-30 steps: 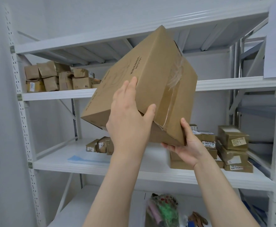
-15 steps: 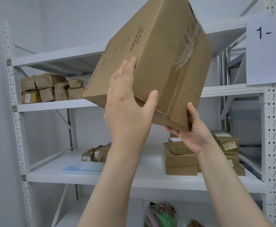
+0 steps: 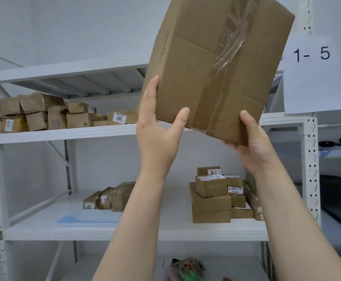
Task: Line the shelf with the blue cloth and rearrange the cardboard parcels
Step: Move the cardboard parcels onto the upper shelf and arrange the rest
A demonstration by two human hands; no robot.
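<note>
Nearest, two bare forearms rise from the bottom edge, and between them on the lowest board lies a crinkled, many-coloured bundle, partly cut off. The left hand grips the lower left corner of a large cardboard box: its fingers run almost straight up the box's left side and its thumb presses on the near face. The right hand holds the lower right corner, thumb laid on the near face and fingers curled underneath, out of sight. The box is held high in the air in front of the rack, tilted so its top leans right, with a strip of wrinkled clear tape running down the face toward the camera; its top edge leaves the frame. Beyond the arms, on the white middle shelf, the blue cloth lies flat and folded near the front edge, left of centre. Just behind it a few leaning parcels stand in a row, and well to the right a stack of parcels with white labels sits, partly hidden by the right forearm. Higher up, the upper shelf carries a huddle of brown upper parcels at its left end, one labelled 3007. On the right, a paper sign reading "1- 5" hangs at the white perforated post. A plain pale wall stands farthest back.
</note>
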